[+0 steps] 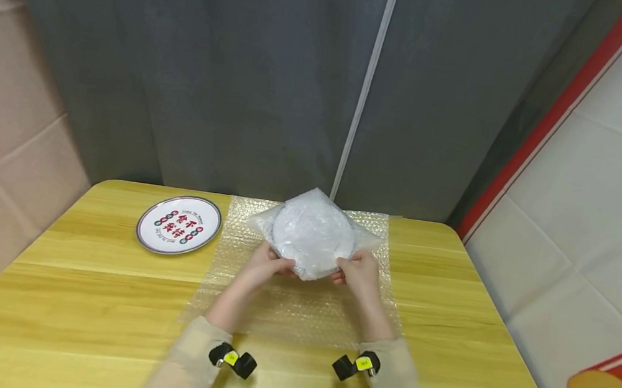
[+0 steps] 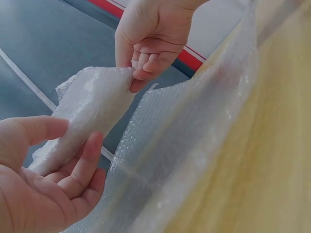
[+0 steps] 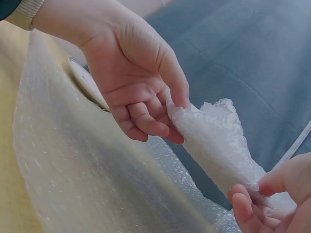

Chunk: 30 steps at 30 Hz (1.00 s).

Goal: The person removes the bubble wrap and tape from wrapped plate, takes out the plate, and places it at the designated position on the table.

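Note:
A round plate wrapped in bubble wrap (image 1: 313, 232) is held up over the table's far middle, its dark rim showing through the layers. My left hand (image 1: 263, 265) pinches the bundle's near left edge between thumb and fingers. At the near right edge my right hand (image 1: 361, 274) pinches it the same way. In the left wrist view the folded wrap (image 2: 90, 104) stretches between both hands and looks thick and crumpled. Beneath the bundle lies a flat bubble wrap sheet (image 1: 304, 318), one edge of which rises in the wrist views.
A white oval-looking plate (image 1: 178, 225) with red characters and a dark rim lies on the wooden table (image 1: 81, 303), left of the sheet. A grey curtain (image 1: 243, 75) hangs behind the table. Pale wall panels (image 1: 586, 202) stand along the right side.

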Motion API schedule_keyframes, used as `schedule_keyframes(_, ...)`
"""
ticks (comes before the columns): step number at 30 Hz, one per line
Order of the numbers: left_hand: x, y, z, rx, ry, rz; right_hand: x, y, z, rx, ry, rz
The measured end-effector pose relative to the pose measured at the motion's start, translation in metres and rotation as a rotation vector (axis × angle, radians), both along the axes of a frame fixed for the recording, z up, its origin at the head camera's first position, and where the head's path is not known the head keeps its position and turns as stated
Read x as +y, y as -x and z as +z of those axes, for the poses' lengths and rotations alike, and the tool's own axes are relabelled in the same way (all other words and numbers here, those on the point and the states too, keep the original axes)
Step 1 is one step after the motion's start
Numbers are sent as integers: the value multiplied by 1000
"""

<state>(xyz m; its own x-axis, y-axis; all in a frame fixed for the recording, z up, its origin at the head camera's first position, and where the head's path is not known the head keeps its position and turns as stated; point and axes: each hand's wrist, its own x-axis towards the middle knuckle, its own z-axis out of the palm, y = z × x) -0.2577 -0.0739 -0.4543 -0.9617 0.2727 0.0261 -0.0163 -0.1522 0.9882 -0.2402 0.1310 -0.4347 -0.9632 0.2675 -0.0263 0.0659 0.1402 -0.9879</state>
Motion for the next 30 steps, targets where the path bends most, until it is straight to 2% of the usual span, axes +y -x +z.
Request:
schedule_keyframes(12,-7,-2,-5,-8,69,-7,-6,0,-10,-13,12,13)
schedule_keyframes(19,-5,-2,-11,-45,100,15,-4,2,-15,-29,15,9)
schedule_keyframes(21,-5,-5,-6,-46,90,7,-4,2,-15,-36,4,12)
schedule_keyframes(26,-4,-5,-9,-75,88,20,-2,4,-19,-51,-17,22)
schedule_keyframes(28,-3,-2,-16,-88,102,39,-2,5,-22,-56,-18,23)
schedule_keyframes(30,-3,-2,-18,-91,115,48,-2,6,-26,-67,-24,26)
